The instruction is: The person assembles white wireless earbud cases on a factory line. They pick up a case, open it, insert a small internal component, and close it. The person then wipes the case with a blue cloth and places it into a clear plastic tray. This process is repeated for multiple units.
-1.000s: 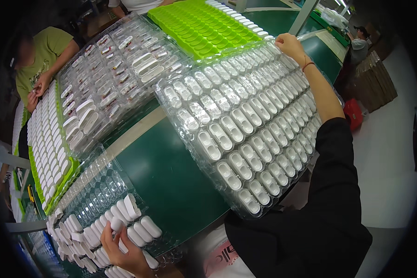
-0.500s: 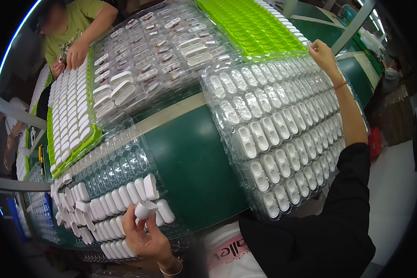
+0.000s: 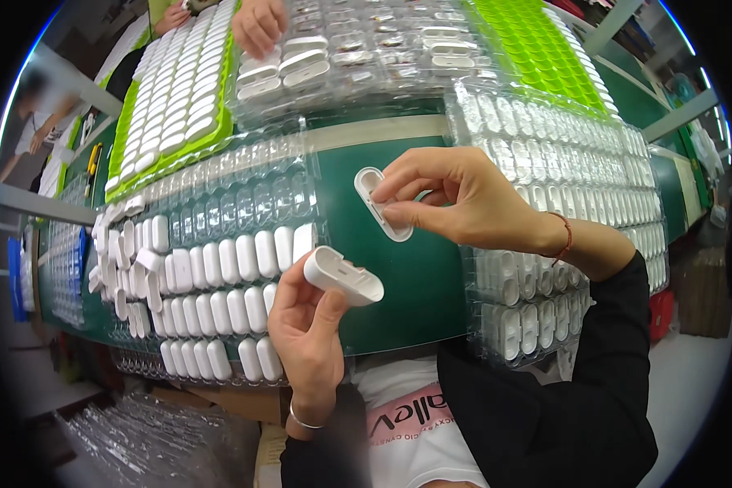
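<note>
Free room is noted over the bare green tabletop between the left tray and right tray. Passage there is narrowed by the right hand, left hand and white case.

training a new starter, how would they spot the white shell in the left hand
Start at the dark green tabletop, then find the left hand at its near edge. It holds a tilted white shell. Unlike the white pieces in neat rows to its left, which show rounded backs, it shows its hollow inside.
</note>
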Demonstrator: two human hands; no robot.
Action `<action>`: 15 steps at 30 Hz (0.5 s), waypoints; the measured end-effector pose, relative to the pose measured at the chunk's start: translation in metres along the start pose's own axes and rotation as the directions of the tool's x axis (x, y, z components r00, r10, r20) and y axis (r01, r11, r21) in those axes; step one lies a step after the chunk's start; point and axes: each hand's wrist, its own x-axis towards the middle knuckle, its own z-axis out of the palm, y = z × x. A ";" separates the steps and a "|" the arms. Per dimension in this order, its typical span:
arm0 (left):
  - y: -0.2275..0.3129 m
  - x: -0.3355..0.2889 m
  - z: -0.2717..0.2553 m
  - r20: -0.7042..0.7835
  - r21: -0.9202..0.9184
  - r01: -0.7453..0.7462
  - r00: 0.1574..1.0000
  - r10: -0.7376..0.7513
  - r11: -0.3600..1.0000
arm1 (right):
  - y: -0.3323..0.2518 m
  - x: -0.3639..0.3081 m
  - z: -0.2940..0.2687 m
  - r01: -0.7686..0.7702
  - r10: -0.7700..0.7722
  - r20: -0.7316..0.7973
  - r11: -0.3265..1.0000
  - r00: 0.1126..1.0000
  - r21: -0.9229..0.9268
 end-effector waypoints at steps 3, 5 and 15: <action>0.001 0.002 -0.001 -0.016 -0.026 0.007 1.000 -0.008 1.000 | 0.000 0.004 0.015 0.078 -0.075 0.047 0.995 0.996 -0.065; 0.001 0.003 -0.001 -0.008 -0.051 0.023 1.000 -0.024 0.998 | 0.004 0.004 0.021 0.143 -0.136 0.061 0.984 0.989 -0.111; -0.005 0.007 -0.004 0.025 0.027 -0.002 1.000 0.001 1.000 | 0.014 -0.001 0.026 0.365 -0.347 0.112 0.882 0.931 -0.297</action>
